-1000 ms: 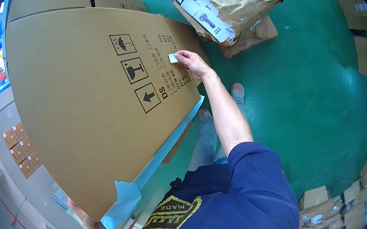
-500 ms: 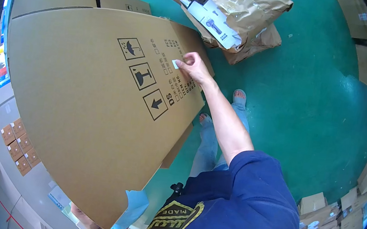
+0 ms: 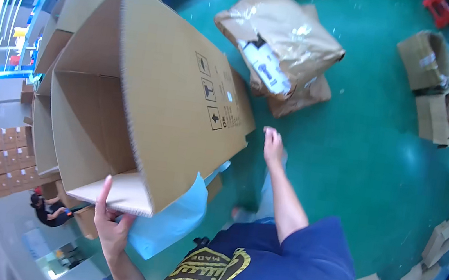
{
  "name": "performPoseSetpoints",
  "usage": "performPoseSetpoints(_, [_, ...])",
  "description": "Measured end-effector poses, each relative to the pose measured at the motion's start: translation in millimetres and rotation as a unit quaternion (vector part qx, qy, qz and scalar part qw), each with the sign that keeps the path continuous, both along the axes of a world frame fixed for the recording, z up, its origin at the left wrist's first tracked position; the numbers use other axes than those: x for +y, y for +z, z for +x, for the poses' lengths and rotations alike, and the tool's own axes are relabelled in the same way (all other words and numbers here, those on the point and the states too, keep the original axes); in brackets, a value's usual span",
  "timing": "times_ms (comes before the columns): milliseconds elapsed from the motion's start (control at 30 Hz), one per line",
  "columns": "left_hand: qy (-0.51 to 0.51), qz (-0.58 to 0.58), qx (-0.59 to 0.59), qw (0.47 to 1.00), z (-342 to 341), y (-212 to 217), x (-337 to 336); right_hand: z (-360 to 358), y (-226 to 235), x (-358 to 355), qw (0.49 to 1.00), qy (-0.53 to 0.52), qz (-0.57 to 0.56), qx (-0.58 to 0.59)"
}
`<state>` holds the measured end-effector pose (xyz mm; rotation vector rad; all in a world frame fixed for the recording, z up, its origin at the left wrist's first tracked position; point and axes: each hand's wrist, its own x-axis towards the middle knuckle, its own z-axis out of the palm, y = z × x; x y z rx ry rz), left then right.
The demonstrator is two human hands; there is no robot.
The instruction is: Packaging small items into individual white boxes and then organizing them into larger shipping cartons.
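Left hand point(image 3: 111, 226) grips the lower flap edge of the large opened corrugated carton point(image 3: 144, 101), raised and tilted over the green floor point(image 3: 369, 159); right hand point(image 3: 272, 145) hangs open, clear of it, and should support the far wall.

The person wears a dark blue short-sleeved shirt point(image 3: 298, 268) with a black and yellow printed emblem point(image 3: 200, 278) on the chest. Both forearms are bare, the sleeve ending well up the arm from the right hand point(image 3: 272, 144). No gloves, watch or rings show on the left hand point(image 3: 111, 226).
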<state>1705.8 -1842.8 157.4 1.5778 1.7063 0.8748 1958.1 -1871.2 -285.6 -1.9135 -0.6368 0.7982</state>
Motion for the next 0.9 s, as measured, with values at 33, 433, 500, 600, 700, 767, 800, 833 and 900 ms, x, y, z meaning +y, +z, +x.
performPoseSetpoints(33, [-0.013,0.039,0.013,0.999,-21.0,-0.7,-14.3,-7.9,18.1,-20.9,1.0,-0.018,0.006,0.013])
performPoseSetpoints(433, [0.29,0.064,-0.486,0.822,-305.0,-26.0,-270.2,-406.1,303.9,-230.6,0.74,0.628,0.241,0.008])
performPoseSetpoints(500, [0.377,0.128,-0.517,0.757,-384.7,-24.4,-315.0,-466.8,337.5,-248.7,0.697,0.696,0.081,0.156])
performPoseSetpoints(600, [0.358,0.241,-0.447,0.784,-504.4,-48.4,-380.9,-544.8,391.6,-267.5,0.638,0.719,0.016,0.275])
performPoseSetpoints(700, [0.163,0.075,-0.554,0.813,-530.3,-69.4,-447.5,-635.9,393.3,-269.0,0.648,0.674,0.012,0.354])
performPoseSetpoints(767, [0.137,-0.011,-0.457,0.879,-551.5,-116.0,-487.3,-699.4,382.6,-262.6,0.663,0.64,0.005,0.389])
performPoseSetpoints(800, [0.078,-0.098,-0.342,0.931,-570.5,-125.5,-494.7,-728.1,374.3,-248.4,0.679,0.605,0.026,0.415])
performPoseSetpoints(833, [0.086,-0.093,-0.344,0.931,-588.4,-129.8,-494.8,-751.7,365.9,-236.0,0.696,0.565,0.048,0.44])
performPoseSetpoints(900, [0.16,-0.129,-0.344,0.916,-630.0,-139.6,-481.6,-787.8,347.1,-206.0,0.708,0.564,0.013,0.425])
